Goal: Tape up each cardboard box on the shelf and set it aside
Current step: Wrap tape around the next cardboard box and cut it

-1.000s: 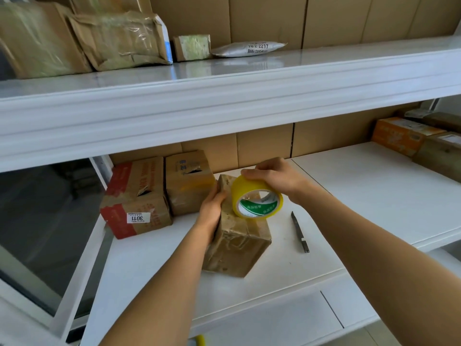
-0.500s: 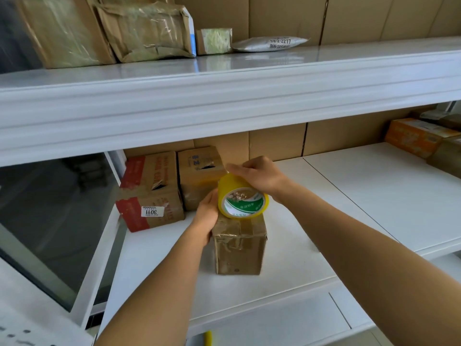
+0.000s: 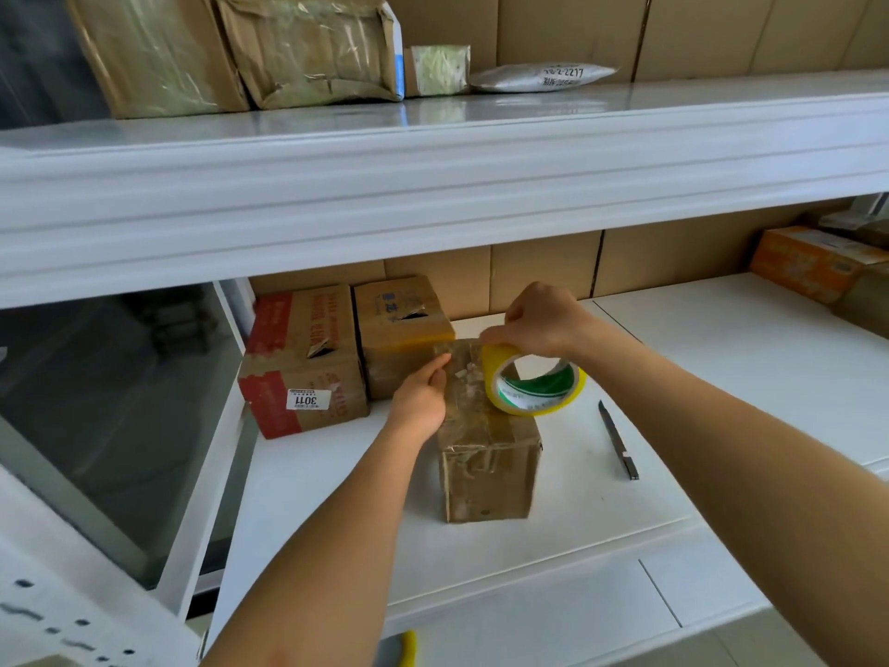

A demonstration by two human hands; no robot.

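A: Entry, head view. Small cardboard box (image 3: 486, 440) stands on the white shelf (image 3: 601, 517), in front of the two boxes at the back left. Right hand (image 3: 543, 324) is curled over the top of the yellow tape roll (image 3: 534, 385), thumb and fingers pinching its rim; the roll rests on the box top, toward its right edge.

B: And the left hand (image 3: 418, 397)?

A: Flat against the box's upper left side, fingers straight and reaching onto the top, just left of the roll. Pressing, not gripping.

B: Step in hand, as I judge it: laying a strip across the top seam. Is the tape end stuck down?

A: Cannot tell; the top is glossy with layered tape, and the free end is not distinguishable.

B: Then advice: keep the left fingers pinning the tape close beside the roll, draw the roll away from them low and level so the strip goes down without wrinkles, and carry it over the edge.

A: The cutter (image 3: 618, 440) lies on the shelf right of the roll, near, for severing.
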